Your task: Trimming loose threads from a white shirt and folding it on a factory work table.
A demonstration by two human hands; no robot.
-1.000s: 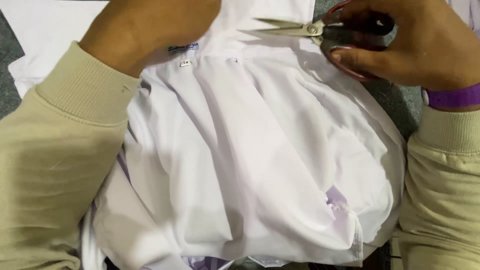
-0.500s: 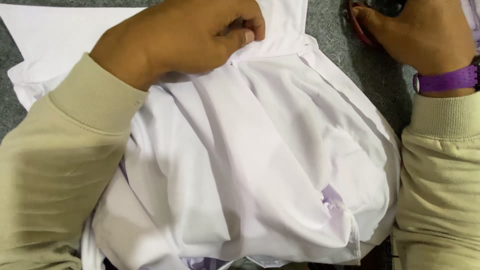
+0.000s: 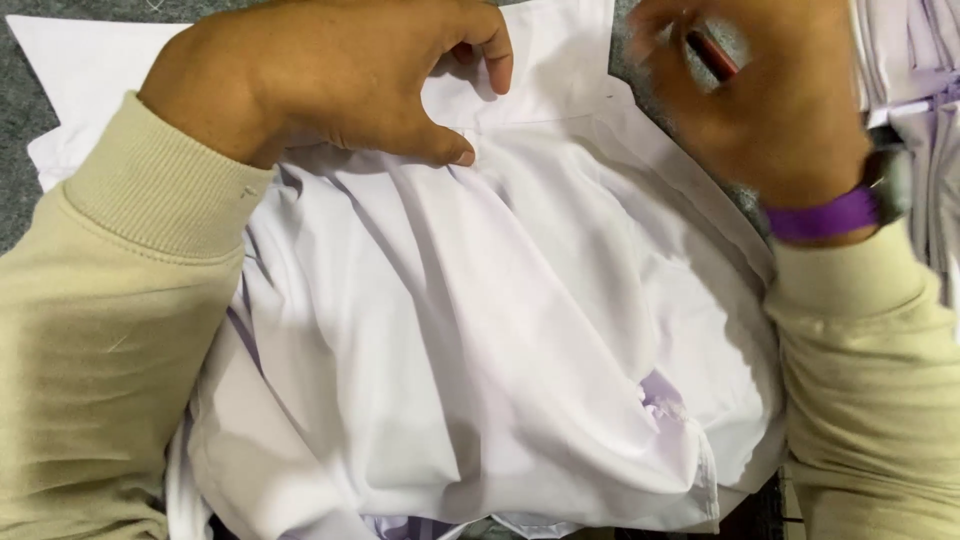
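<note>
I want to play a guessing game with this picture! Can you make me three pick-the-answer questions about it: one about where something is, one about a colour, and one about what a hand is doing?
1. Where does the left hand rest?
A. on the top edge of the white garment
B. on the grey surface
C. on the other sleeve

2. What colour is the watch strap on the right wrist?
A. green
B. purple
C. black

3. What is the right hand doing?
A. lying flat and open on the cloth
B. curled around a small dark and red thing
C. pointing one finger up

Answers:
1 A, its thumb and fingers press the cloth near the top.
2 B, a purple band shows just above the beige cuff.
3 B, the fingers wrap around it, though blur hides what it is.
</note>
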